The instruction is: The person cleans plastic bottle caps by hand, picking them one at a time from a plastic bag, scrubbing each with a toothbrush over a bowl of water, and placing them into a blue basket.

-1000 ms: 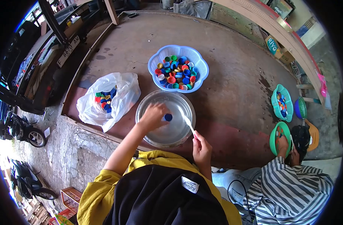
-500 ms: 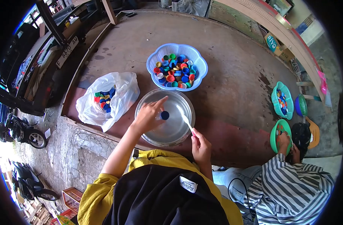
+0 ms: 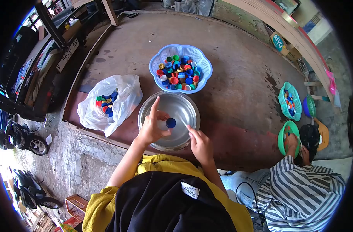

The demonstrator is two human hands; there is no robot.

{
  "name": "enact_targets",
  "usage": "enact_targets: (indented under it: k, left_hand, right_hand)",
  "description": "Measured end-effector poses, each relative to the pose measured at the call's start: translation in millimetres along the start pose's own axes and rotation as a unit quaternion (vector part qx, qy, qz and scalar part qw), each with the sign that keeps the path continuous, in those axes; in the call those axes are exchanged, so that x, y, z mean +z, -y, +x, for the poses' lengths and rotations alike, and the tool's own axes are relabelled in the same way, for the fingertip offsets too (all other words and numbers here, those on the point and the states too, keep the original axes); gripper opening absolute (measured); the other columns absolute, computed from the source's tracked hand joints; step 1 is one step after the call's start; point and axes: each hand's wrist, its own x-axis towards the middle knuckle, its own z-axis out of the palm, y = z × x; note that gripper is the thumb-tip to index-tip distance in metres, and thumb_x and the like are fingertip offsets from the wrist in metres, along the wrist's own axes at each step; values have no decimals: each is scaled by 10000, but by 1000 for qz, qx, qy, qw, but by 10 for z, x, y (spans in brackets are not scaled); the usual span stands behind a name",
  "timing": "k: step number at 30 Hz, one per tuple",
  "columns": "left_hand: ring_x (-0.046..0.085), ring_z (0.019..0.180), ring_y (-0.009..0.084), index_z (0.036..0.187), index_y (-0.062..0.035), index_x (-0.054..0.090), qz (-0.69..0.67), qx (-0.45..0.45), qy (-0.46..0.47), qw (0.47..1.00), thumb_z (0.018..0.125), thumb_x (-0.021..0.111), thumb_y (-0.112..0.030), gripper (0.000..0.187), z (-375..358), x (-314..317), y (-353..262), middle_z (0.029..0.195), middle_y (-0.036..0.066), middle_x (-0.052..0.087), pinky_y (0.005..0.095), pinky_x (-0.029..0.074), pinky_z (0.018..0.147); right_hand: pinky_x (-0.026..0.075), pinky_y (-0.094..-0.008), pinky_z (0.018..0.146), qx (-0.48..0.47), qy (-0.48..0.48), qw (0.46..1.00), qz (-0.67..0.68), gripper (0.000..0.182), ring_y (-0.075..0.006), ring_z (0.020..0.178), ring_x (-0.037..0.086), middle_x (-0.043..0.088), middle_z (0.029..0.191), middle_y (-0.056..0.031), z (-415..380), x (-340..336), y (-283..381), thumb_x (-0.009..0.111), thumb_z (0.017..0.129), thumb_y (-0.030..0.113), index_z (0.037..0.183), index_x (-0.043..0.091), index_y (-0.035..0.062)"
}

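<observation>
My left hand (image 3: 151,125) is over the metal basin (image 3: 142,136), its index finger stretched up. A dark blue bottle cap (image 3: 170,123) sits between its thumb and curled fingers, apparently gripped there. At the basin's right side my right hand (image 3: 200,146) is closed around a slim white tool (image 3: 185,120), its tip directed at the cap; its exact kind is too small to make out. Just beyond the basin stands a blue plastic basket (image 3: 205,62) of mixed coloured caps. Left of the basin lies a white plastic bag (image 3: 126,91) with more caps inside.
To the right, a person in a striped shirt (image 3: 300,189) has a hand in a green bowl (image 3: 282,141). A turquoise basket (image 3: 297,98) of caps stands behind it. The brown tabletop (image 3: 242,77) has a raised left edge, with parked motorcycles (image 3: 27,137) beyond.
My left hand has turned, its index finger now pointing up, and the blue cap has shifted slightly toward me. My right hand has moved in closer to the cap with the white tool.
</observation>
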Motion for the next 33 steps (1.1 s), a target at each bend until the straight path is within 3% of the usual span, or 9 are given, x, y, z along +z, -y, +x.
enact_targets:
  k: [2, 5, 10, 13, 18, 21, 26, 29, 33]
  left_hand:
    - [638, 832, 237, 1461, -50, 59, 3, -20, 2, 1000, 570, 763, -2, 1137, -19, -15, 3, 913, 120, 643, 317, 512, 795]
    - [638, 839, 240, 1461, -52, 40, -10, -18, 4, 1000, 573, 762, 2, 1145, -34, -15, -19, 919, 126, 642, 324, 512, 811]
    - [636, 868, 207, 1464, -61, 30, -19, -41, -9, 999, 576, 771, 17, 1159, -105, 28, -60, 941, 119, 625, 320, 504, 843]
    - [631, 877, 203, 1464, -71, 39, -41, -45, -32, 998, 572, 760, 26, 1151, -134, 43, -61, 939, 118, 609, 319, 505, 841]
    - [619, 878, 198, 1468, -90, 50, -78, -58, -59, 994, 565, 747, 32, 1147, -163, 56, -16, 929, 105, 582, 320, 503, 840]
    - [615, 891, 198, 1469, -96, 53, -141, -57, -71, 986, 572, 754, 27, 1145, -181, 78, -24, 932, 102, 582, 332, 495, 859]
    - [608, 916, 198, 1470, -109, 52, -205, -83, -82, 972, 593, 763, 19, 1137, -206, 91, 24, 943, 100, 581, 347, 484, 888]
    - [606, 928, 196, 1470, -118, 57, -224, -84, -82, 968, 605, 785, 5, 1137, -217, 93, 17, 949, 100, 582, 350, 482, 897]
    - [610, 940, 197, 1464, -96, 38, -254, -68, -77, 962, 637, 777, 9, 1114, -232, 106, 56, 971, 106, 582, 339, 484, 897]
  right_hand:
    - [491, -377, 528, -5, -7, 1000, -6, 327, -289, 623, 604, 581, 757, -90, 12, -30, 37, 592, 858, 119, 1181, 605, 174]
    - [491, -375, 532, -49, 80, 995, -30, 326, -289, 634, 608, 592, 764, -97, -54, -16, 107, 582, 867, 115, 1189, 600, 162]
    - [501, -368, 524, 7, -6, 999, 32, 307, -280, 621, 617, 616, 780, -95, 1, -12, 2, 590, 864, 118, 1166, 608, 170]
    - [503, -369, 549, -42, 67, 997, 20, 303, -286, 654, 622, 622, 794, -114, -140, -45, 152, 566, 877, 94, 1173, 601, 144]
    - [514, -356, 630, 44, -6, 998, 43, 243, -295, 735, 643, 644, 850, -127, -126, -61, 23, 582, 868, 66, 1106, 629, 79]
    - [513, -354, 650, -7, 104, 994, -26, 237, -301, 749, 646, 649, 877, -152, -194, -140, 228, 554, 880, 42, 1109, 615, 35]
    - [512, -367, 638, 51, -23, 997, 58, 262, -307, 731, 639, 636, 841, -146, -154, -39, 18, 572, 864, 36, 1120, 617, 72]
    - [511, -353, 648, -9, 89, 996, 1, 261, -312, 748, 644, 646, 889, -170, -245, -91, 159, 556, 866, 11, 1121, 605, 37]
    - [507, -336, 622, 40, 13, 999, 22, 273, -278, 730, 650, 645, 855, -152, -126, -2, -85, 588, 845, 8, 1115, 611, 41]
